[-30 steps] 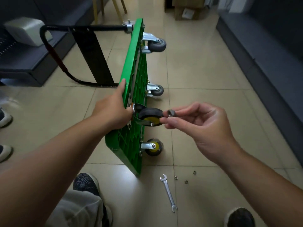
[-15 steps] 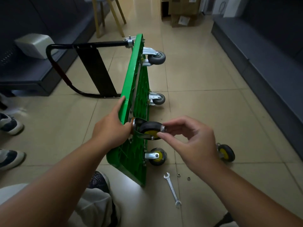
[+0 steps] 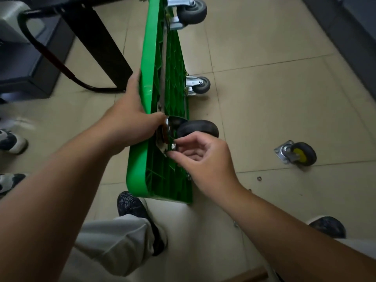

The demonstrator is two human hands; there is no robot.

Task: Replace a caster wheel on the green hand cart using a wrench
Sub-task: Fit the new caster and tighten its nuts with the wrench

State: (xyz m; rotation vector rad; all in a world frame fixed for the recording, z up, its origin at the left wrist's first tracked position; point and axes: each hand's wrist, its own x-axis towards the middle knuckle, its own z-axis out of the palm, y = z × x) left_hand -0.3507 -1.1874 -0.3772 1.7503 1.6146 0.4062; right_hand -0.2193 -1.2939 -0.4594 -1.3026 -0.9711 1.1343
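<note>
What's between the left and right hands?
Head view: the caster's chrome bracket, against the green cart; left hand grips the cart, right hand pinches a nut at the bracket.

Bare forearms (image 3: pixel 61 190), light grey trousers (image 3: pixel 114 241), dark patterned shoes (image 3: pixel 130 202).

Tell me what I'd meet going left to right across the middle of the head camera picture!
White shoe → left hand → right hand → loose yellow caster wheel lying on the floor.
</note>
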